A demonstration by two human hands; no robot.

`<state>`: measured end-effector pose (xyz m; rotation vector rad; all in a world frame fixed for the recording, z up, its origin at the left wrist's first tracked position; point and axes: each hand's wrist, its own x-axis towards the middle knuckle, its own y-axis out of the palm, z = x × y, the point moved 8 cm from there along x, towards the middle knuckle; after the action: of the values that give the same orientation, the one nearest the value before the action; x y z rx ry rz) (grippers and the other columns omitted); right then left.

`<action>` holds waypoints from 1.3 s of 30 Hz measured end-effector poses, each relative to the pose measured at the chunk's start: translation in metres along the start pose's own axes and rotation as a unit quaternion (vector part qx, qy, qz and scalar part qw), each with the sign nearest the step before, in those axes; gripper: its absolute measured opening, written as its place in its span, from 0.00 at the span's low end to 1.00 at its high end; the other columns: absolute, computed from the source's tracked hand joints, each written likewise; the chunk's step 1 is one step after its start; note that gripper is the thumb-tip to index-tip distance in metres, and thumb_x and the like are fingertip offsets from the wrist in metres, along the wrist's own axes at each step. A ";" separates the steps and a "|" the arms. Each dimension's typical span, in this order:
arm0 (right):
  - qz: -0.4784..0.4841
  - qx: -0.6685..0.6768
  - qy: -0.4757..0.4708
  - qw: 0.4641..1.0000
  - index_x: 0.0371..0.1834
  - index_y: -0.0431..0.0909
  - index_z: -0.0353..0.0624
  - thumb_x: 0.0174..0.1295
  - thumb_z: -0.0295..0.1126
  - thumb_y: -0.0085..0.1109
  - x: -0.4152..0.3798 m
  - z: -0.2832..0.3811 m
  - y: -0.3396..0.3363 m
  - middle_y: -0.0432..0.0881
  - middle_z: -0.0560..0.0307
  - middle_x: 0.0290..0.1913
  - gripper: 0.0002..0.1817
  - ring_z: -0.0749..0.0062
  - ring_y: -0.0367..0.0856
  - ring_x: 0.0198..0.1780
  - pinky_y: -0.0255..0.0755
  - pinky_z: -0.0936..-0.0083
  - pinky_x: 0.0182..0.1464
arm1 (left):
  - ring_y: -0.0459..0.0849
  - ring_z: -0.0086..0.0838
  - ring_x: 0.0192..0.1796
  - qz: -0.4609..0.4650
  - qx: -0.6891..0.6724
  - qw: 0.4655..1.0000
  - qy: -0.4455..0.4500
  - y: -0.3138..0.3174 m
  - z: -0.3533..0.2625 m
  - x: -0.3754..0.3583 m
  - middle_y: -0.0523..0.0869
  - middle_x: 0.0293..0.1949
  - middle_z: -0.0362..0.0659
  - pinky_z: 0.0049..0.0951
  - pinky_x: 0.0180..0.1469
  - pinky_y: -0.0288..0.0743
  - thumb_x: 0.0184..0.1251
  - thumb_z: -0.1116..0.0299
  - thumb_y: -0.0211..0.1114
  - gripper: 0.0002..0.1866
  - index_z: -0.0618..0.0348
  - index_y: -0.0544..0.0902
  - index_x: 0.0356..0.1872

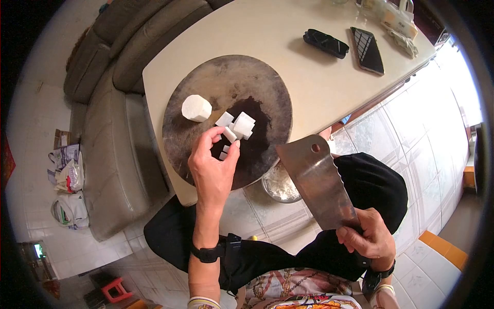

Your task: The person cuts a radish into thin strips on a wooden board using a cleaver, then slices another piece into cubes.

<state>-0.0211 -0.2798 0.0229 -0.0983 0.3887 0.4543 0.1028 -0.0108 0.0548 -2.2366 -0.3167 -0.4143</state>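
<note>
My left hand (pixel 213 165) is over the round dark cutting board (pixel 180 139), thumb and forefinger closed on a small white piece (pixel 230 135) that looks like radish. Right beside the fingertips lie several more white cut pieces (pixel 244 125) on a dark wet patch. A larger peeled white chunk (pixel 196 108), flat on top, stands at the board's left. In my right hand (pixel 368 238) is a cleaver (pixel 316 180), gripped by its handle. Its broad blade is off the board, over the floor and near my knee.
The board rests on a cream table (pixel 267 26). Farther back lie a black case (pixel 325 44), a phone (pixel 367 50) and a tissue pack (pixel 399 20). Below the table edge stands a metal bowl (pixel 266 191) of white shreds. A grey sofa (pixel 110 154) is at left, a red stool (pixel 117 290) lower left.
</note>
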 end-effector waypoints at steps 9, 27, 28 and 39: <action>0.004 0.001 -0.009 1.000 0.30 0.75 0.33 0.61 0.28 0.56 0.000 0.000 0.000 0.77 0.59 0.19 0.08 0.78 0.75 0.17 0.70 0.79 0.20 | 0.81 0.27 0.42 0.028 -0.079 0.996 -0.037 0.007 0.017 0.003 0.85 0.39 0.41 0.28 0.48 0.74 0.50 0.76 0.74 0.18 0.61 0.82 0.44; 0.007 -0.009 -0.024 1.000 0.31 0.75 0.33 0.61 0.25 0.55 0.001 0.000 0.004 0.74 0.60 0.18 0.05 0.78 0.72 0.17 0.66 0.77 0.21 | 0.80 0.22 0.41 0.063 -0.054 0.989 -0.120 -0.049 0.029 -0.051 0.85 0.37 0.39 0.24 0.49 0.73 0.49 0.80 0.75 0.17 0.64 0.83 0.42; 0.009 -0.013 -0.027 1.000 0.31 0.74 0.33 0.61 0.25 0.55 0.002 0.000 0.004 0.74 0.60 0.18 0.05 0.78 0.72 0.17 0.66 0.77 0.21 | 0.80 0.22 0.41 0.061 -0.055 0.989 -0.121 -0.047 0.028 -0.050 0.85 0.37 0.39 0.24 0.49 0.73 0.49 0.80 0.75 0.17 0.64 0.83 0.42; -0.013 -0.020 -0.012 1.000 0.31 0.75 0.32 0.61 0.26 0.56 0.002 -0.004 0.003 0.73 0.59 0.17 0.06 0.78 0.68 0.17 0.64 0.76 0.22 | 0.80 0.23 0.41 0.077 -0.036 0.993 -0.086 -0.039 0.019 -0.049 0.85 0.38 0.40 0.26 0.48 0.72 0.48 0.78 0.75 0.18 0.63 0.84 0.43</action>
<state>-0.0222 -0.2765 0.0182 -0.1361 0.3543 0.4382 0.0477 0.0245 0.0510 -2.3528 -0.2197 -0.1530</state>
